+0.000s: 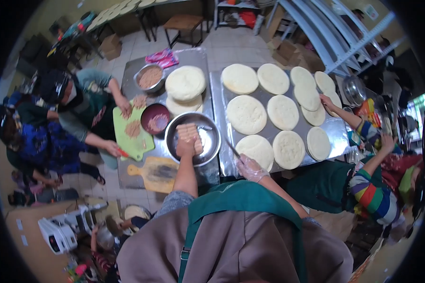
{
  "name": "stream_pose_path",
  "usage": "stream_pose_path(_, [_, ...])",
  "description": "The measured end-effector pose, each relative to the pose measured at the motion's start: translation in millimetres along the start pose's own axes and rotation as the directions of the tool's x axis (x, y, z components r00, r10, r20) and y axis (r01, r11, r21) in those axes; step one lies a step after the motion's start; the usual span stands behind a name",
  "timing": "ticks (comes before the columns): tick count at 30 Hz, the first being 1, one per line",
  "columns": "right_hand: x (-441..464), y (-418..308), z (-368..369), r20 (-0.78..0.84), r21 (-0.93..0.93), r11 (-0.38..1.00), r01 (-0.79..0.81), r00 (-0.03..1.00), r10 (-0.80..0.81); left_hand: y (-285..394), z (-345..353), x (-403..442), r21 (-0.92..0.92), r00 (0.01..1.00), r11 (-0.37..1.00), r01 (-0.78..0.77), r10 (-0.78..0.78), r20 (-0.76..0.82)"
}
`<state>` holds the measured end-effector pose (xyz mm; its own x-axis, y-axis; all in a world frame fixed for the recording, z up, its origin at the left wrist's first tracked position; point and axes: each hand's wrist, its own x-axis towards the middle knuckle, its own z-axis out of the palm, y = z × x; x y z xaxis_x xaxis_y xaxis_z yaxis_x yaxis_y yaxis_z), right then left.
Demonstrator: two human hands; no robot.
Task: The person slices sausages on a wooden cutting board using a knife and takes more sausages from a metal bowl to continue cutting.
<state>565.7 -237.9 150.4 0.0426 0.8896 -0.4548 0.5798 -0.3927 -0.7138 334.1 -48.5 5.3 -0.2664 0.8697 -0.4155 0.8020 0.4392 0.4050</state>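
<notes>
My left hand (187,147) reaches into a steel bowl (212,148) and grips a bundle of pale pink sausages (188,130). The bowl stands at the near edge of the metal table. My right hand (251,168), in a clear plastic glove, is closed round a knife (233,148) whose blade points up and left, just right of the bowl. Beside that hand lies a round flat bread (254,152) on the metal tabletop. A wooden board (158,173) with a dark worn middle is left of my left forearm.
A co-worker at the left works at a green board (123,127) with chopped meat. Near it are a maroon bowl (155,119) and a bowl of mince (150,77). Stacked breads (185,83) stand behind. Several breads cover the right table, where another person's hand (327,102) reaches in.
</notes>
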Motion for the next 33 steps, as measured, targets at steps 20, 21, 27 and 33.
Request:
stream_pose_path(20, [-4,5,-5,0.021,0.024,0.994,-0.105,0.994,0.105,-91,72,69,-0.414,0.968,0.879,-0.236,0.250,-0.021])
stream_pose_path(21, [-3,3,-6,0.005,0.019,0.993,-0.116,0.993,0.116,-93,77,67,-0.608,0.995,0.792,-0.058,0.092,0.024])
stream_pose_path(27, [1,8,5,0.034,0.049,0.999,-0.013,0.999,0.012,-80,63,58,-0.705,0.963,0.694,0.144,0.066,0.262])
stream_pose_path(33, [-2,0,8,0.046,-0.003,1.000,0.007,0.999,-0.007,-31,16,6,-0.593,0.999,0.804,-0.030,0.002,-0.048])
